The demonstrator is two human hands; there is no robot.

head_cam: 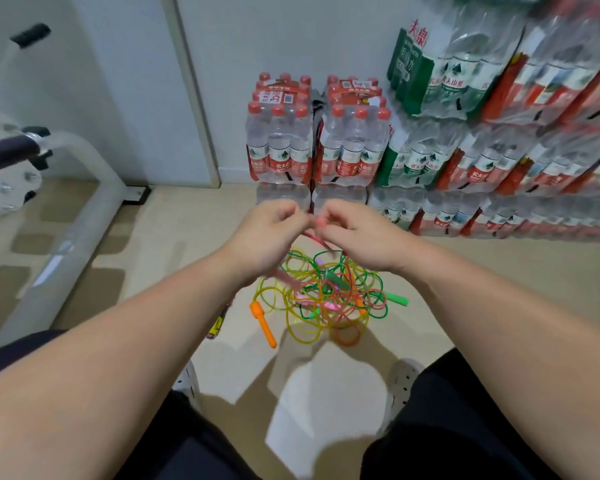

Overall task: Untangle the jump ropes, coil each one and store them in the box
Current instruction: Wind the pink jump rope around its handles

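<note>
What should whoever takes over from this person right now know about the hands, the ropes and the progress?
Left hand and right hand: both raised, pinching a red rope that trails down into the tangle on the floor.
Orange handle and green handle lie at the pile's edges.
Done: no coiled rope shows.
Left: free each rope, coil, store. No box in view.
</note>
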